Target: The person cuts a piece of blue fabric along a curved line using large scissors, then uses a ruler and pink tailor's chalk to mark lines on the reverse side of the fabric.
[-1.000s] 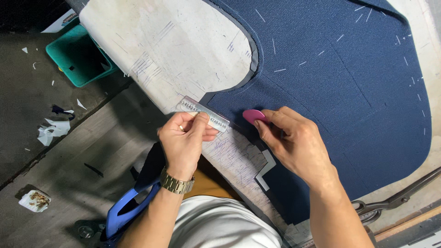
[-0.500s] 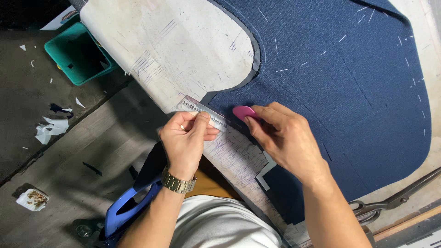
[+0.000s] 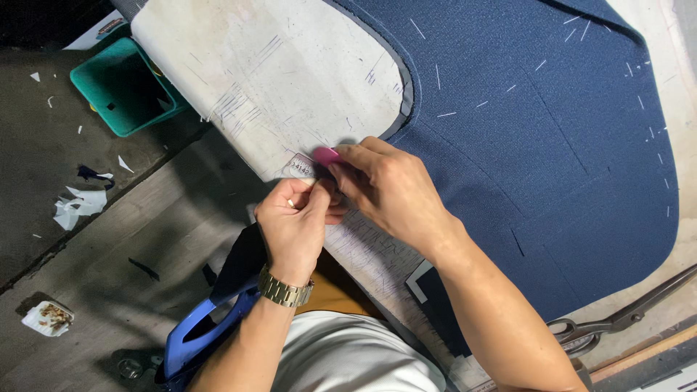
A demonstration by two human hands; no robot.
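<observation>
My right hand (image 3: 396, 192) pinched pink chalk (image 3: 325, 155) in a narrow grip, tip at the worktop (image 3: 239, 80) edge just beside the blue cloth (image 3: 537, 145). My left hand (image 3: 294, 218) held a small ruler (image 3: 301, 166) by thumb and fingers, mostly hidden, touching the right. Shears (image 3: 624, 316) lay at the cloth's far side. Green bin (image 3: 123, 91) sat on the floor.

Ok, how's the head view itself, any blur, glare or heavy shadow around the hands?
Head view: sharp and evenly lit, no glare on the blue fabric. Left hand and right hand show crisp, only soft shadow beneath them; the pink chalk is clear. The floor on the left is dimmer, edges slightly bowed by the wide lens.
</observation>
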